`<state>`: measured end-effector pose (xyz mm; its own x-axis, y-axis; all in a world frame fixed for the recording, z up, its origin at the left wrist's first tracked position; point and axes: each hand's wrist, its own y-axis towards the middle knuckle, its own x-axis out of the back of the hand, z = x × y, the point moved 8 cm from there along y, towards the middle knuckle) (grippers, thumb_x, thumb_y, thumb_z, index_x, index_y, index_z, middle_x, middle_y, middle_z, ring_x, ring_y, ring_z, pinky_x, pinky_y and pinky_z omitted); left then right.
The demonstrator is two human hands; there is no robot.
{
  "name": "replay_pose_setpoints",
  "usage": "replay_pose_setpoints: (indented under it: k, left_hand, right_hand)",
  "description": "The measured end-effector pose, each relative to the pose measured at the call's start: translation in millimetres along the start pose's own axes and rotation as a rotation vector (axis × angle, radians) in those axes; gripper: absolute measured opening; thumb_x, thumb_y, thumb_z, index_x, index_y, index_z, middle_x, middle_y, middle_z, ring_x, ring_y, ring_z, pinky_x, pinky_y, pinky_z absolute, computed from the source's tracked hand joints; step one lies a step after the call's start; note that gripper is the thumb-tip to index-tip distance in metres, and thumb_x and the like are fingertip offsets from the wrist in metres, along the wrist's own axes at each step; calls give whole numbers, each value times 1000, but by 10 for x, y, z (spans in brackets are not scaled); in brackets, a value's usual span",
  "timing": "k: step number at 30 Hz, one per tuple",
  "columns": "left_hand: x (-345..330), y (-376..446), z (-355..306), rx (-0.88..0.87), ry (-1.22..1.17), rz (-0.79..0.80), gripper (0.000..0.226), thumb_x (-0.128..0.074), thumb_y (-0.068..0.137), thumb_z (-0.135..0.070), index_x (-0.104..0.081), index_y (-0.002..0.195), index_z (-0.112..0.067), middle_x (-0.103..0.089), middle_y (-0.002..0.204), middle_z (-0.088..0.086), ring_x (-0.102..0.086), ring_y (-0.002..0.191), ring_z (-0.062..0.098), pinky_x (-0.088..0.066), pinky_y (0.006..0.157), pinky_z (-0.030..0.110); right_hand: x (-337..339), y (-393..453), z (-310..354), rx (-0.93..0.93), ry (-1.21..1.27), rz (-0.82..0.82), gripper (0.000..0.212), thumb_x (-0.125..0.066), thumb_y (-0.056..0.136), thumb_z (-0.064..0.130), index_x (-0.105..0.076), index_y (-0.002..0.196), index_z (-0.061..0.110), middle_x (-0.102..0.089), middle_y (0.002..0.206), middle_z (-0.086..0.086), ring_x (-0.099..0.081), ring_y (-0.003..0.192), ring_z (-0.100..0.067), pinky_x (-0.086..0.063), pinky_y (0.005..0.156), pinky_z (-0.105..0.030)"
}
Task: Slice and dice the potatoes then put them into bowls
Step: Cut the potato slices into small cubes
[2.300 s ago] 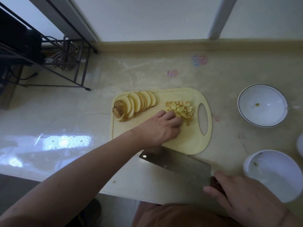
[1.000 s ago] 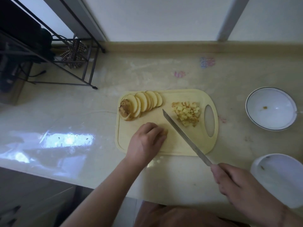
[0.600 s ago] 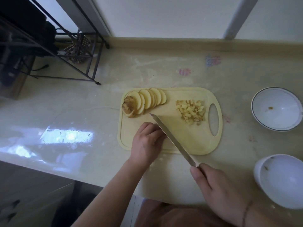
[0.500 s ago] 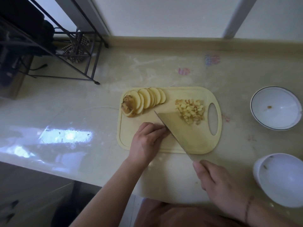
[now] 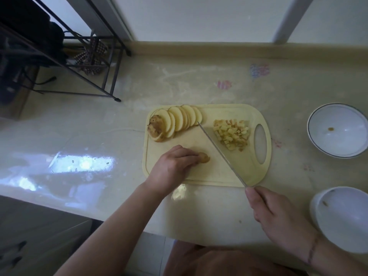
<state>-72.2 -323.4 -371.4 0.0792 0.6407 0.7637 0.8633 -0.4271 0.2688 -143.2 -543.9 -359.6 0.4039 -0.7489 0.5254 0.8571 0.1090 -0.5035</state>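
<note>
1. A potato piece (image 5: 204, 157) is held down on the cutting board (image 5: 201, 172) by the curled fingers of the left hand (image 5: 172, 169).
2. The knife (image 5: 221, 154) is gripped by the right hand (image 5: 275, 213), blade edge-up between the slices (image 5: 179, 120) and the dice (image 5: 232, 134).
3. Two white bowls (image 5: 338, 130) are seen right of the board.

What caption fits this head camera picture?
Left hand holds a potato piece on the cutting board; right hand poises the knife.

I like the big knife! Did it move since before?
Yes. The knife came up from the counter's near edge onto the board, between slices and dice.
</note>
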Motion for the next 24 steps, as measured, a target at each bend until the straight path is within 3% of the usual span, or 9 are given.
replay_pose_setpoints:
  k: [4,8,13,17,20,23,24]
  left_hand:
    - [-93,21,-90,54,-25,-20,19,-65,88,-13,-81,96,-8,-75,93,5,-67,80,21,-55,73,28]
    - [-91,5,-84,95,-31,-26,20,-64,90,-16,-81,96,-7,-75,94,6,-69,83,23,-56,74,32]
    - [-110,11,-116,82,-15,-1,21,-62,93,-15,-81,98,-8,-73,95,6,-70,83,25,-57,71,35]
    - [-143,7,-164,58,34,50,10,-72,91,-4,-77,100,-5,-69,100,10,-66,88,27,-56,74,36]
    - [-145,17,-222,48,67,42,9,-72,92,-7,-74,99,-2,-66,103,13,-64,88,30,-56,75,38]
    - [-177,31,-279,9,94,7,10,-67,96,-8,-75,96,-2,-68,100,10,-62,87,30,-54,76,38]
    - [-194,31,-288,3,96,2,11,-66,96,-7,-75,94,-2,-68,99,9,-62,86,30,-54,75,38]
  right_hand:
    - [-134,-22,50,27,-31,24,75,-15,73,84,-47,64,17,-62,66,4,-56,57,-11,-41,58,-25]
    - [-161,-3,50,-5,29,71,67,-20,75,77,-44,63,16,-53,54,1,-49,50,-12,-41,56,-30]
    - [-113,39,58,-39,65,135,65,-23,83,72,-42,63,13,-48,49,7,-43,45,-8,-34,53,-27]
    - [-13,75,24,-26,31,118,72,-23,73,82,-44,63,14,-47,50,3,-43,46,-10,-37,52,-30]
    - [60,50,32,1,2,77,79,-16,68,93,-46,62,20,-54,54,4,-49,51,-13,-40,54,-29]
    - [70,-1,74,39,-34,78,69,-14,70,91,-50,66,32,-60,61,5,-54,56,-12,-43,58,-27]
    - [66,-15,81,46,-47,83,68,-15,72,88,-49,66,29,-60,62,4,-54,56,-12,-42,58,-27]
